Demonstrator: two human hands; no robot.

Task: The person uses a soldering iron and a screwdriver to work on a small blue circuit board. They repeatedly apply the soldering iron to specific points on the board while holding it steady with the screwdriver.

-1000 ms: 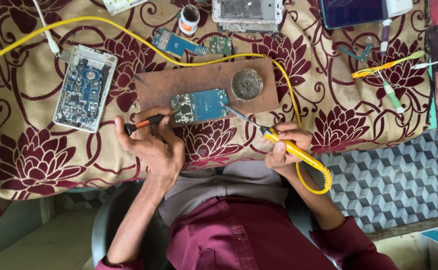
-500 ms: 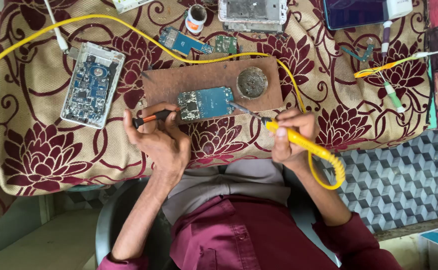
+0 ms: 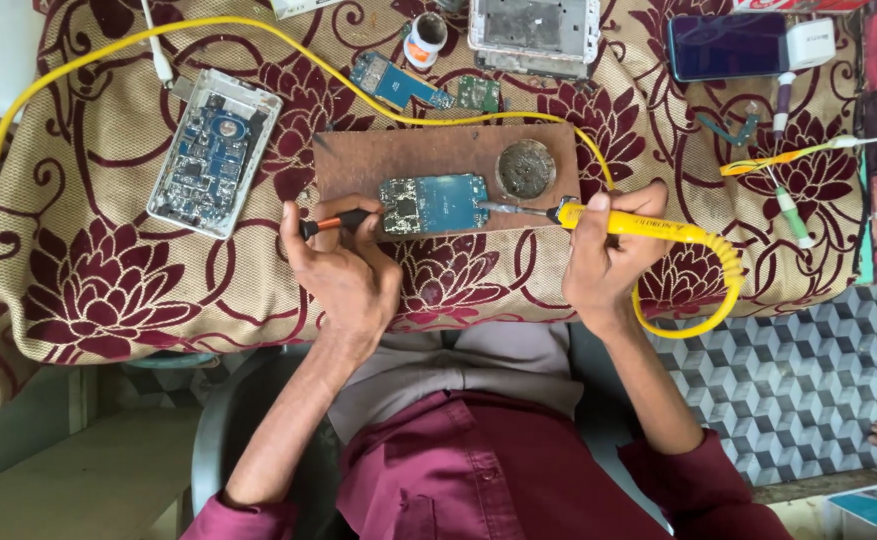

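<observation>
A small blue circuit board (image 3: 434,204) lies flat on a brown wooden board (image 3: 439,160), near its front edge. The left hand (image 3: 344,275) is closed on a thin tool with an orange and black handle (image 3: 337,222), and the far end of this tool reaches the left edge of the circuit board. The right hand (image 3: 609,262) is closed on a yellow soldering iron (image 3: 631,222); its metal tip (image 3: 507,209) lies at the right edge of the circuit board. A round, dirty metal tin (image 3: 526,168) sits on the wooden board, just behind the tip.

The wooden board rests on a worktop covered with a beige cloth with dark red flowers (image 3: 109,290). The yellow cable (image 3: 209,30) of the iron curls beside the right hand and runs behind the wooden board to the left side. To the left of the wooden board lies an opened phone (image 3: 215,152) with its blue inside showing. Behind the wooden board are a smaller blue board (image 3: 396,82), a small green board (image 3: 480,94), a small round pot (image 3: 425,38) and a grey phone frame (image 3: 534,35). At the far right lies a dark phone (image 3: 727,45).
</observation>
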